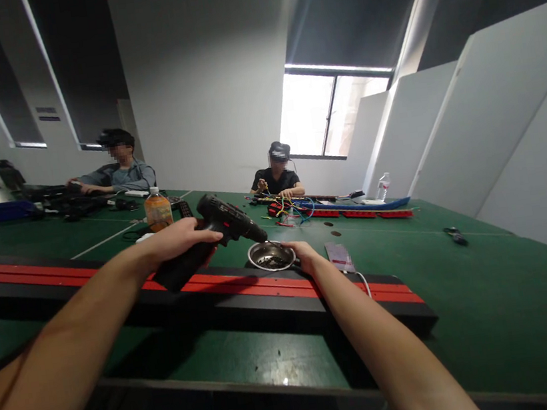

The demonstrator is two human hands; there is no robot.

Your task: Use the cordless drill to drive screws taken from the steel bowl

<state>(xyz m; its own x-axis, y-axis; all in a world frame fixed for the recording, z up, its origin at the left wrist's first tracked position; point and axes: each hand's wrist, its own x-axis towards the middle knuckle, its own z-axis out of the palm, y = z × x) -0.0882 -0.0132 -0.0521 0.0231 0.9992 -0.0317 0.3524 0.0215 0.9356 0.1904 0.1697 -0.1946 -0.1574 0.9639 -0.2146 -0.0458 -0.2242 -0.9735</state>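
Observation:
My left hand (180,239) is wrapped round the handle of a black cordless drill (227,218). The drill slants down to the right, its tip over the rim of a round metal bowl (272,264). Small dark pieces, too small to name, lie in the bowl. At the bowl's right edge is my right hand (304,255), its fingers closed together close to the drill tip. What those fingers pinch, if anything, is too small to make out. Beneath both hands runs a long black beam (265,293) with a red strip along its top.
A phone (339,257) with a white cable lies right of the bowl. An orange drink bottle (158,210) stands at left. Colored wires (289,211) and a blue rail (379,204) lie farther back. Two people (277,176) sit across the green table (492,297).

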